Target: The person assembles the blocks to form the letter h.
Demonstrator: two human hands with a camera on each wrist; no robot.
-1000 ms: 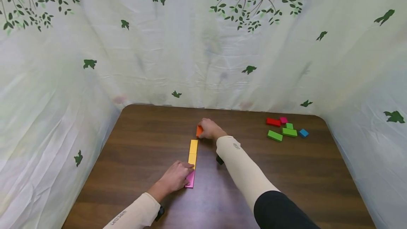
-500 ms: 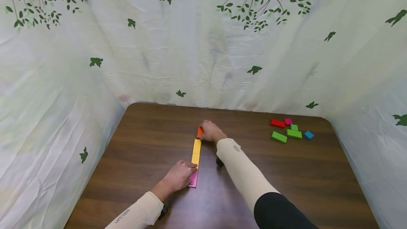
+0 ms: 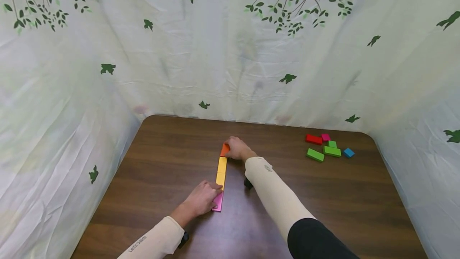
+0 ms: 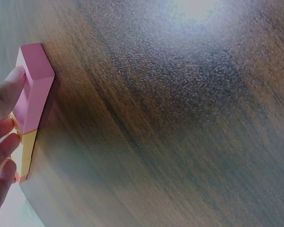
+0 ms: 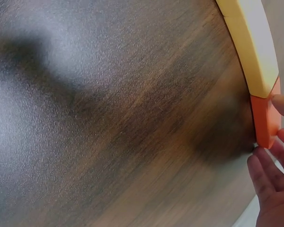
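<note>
A straight row of flat blocks runs away from me along the dark table: a pink block (image 3: 218, 202) nearest, yellow blocks (image 3: 221, 166) in the middle, an orange block (image 3: 224, 150) at the far end. My left hand (image 3: 201, 198) rests on the near part, thumb on the pink block (image 4: 32, 94) and fingers at the yellow ones (image 4: 26, 151). With thumb and fingers, my right hand (image 3: 238, 148) holds the orange block (image 5: 263, 120), which meets the end of the yellow block (image 5: 248, 52). Part of the orange block is hidden by the fingers.
At the back right of the table (image 3: 287, 179) lie loose blocks: a red one (image 3: 314, 139), a magenta one (image 3: 325, 137), several green ones (image 3: 332, 151) and a blue one (image 3: 349, 153). A white curtain (image 3: 230, 71) with printed leaves surrounds the table's back and sides.
The orange block has come slightly left and nearer in my right hand, closing the gap to the yellow block. My left hand stays on the near blocks. The head view has shifted a little.
</note>
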